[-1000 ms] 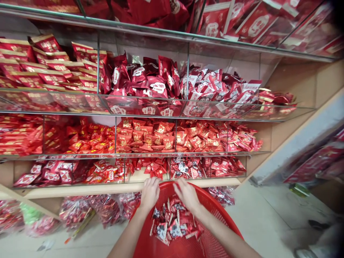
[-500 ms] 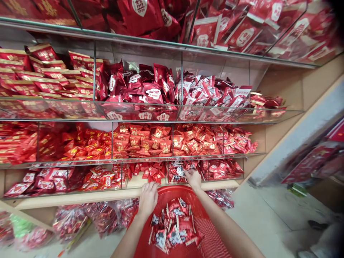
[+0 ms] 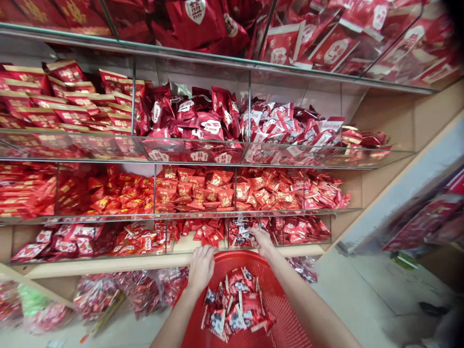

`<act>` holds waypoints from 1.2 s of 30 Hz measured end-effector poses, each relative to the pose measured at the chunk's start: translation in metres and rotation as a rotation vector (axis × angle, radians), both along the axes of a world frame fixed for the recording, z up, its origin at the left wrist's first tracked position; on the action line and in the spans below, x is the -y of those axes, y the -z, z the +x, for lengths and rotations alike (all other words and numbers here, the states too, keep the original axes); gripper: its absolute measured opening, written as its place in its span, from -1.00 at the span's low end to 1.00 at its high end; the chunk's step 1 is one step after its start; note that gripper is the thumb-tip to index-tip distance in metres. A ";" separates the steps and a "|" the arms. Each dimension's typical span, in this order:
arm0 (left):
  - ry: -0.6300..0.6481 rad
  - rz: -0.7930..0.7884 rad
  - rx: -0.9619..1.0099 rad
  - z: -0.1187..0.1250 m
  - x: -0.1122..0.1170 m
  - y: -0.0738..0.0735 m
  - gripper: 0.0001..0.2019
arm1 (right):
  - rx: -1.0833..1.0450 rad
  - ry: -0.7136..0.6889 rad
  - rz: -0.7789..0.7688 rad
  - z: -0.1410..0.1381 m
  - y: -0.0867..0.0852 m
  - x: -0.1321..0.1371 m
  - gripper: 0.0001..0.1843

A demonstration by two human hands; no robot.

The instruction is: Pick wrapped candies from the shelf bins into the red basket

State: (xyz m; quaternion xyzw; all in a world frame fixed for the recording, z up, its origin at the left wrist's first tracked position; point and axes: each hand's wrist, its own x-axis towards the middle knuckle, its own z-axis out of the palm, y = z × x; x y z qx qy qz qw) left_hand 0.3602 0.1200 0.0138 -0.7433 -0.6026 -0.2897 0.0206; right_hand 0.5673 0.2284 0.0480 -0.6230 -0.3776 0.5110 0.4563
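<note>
A red plastic basket [image 3: 290, 309] stands below the shelf front, with several small wrapped sweets [image 3: 239, 302] in it. These have red wrappers with black-and-white pictures. My left hand [image 3: 200, 268] has its fingers curled over the basket's far left rim, close to the shelf edge. In the lowest row of bins, my right hand [image 3: 261, 240] reaches over the far rim into a bin of matching sweets [image 3: 237, 234]. Its fingertips are pinched together at one sweet there, partly hidden by the hand.
Clear dividers [image 3: 155, 188] split the shelves into bins of red packets. Bigger red packets [image 3: 197, 21] fill the top shelf. Under the wooden shelf edge [image 3: 108, 265] lie plastic bags of goods [image 3: 97, 295]. Tiled floor [image 3: 357, 290] shows on the right.
The view has shifted slightly, so the shelves appear a little further right. My right hand's fingers have shifted a little among the sweets. My left hand stays at the basket rim.
</note>
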 end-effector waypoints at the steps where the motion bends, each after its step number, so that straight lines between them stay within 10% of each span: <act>1: 0.001 0.003 0.000 0.000 0.000 0.000 -0.67 | -0.026 -0.007 -0.004 0.003 -0.002 0.002 -0.78; 11: 0.006 0.022 -0.009 0.000 -0.001 0.000 -0.68 | -0.074 -0.139 0.175 0.040 -0.014 0.063 -0.69; 20: -0.002 0.005 -0.012 0.001 -0.001 -0.003 -0.69 | -0.063 -0.459 -0.022 0.001 0.027 0.116 -0.75; 36: -0.001 -0.001 0.000 0.001 -0.001 -0.002 -0.69 | -0.009 -0.471 -0.072 -0.021 0.069 0.130 -0.71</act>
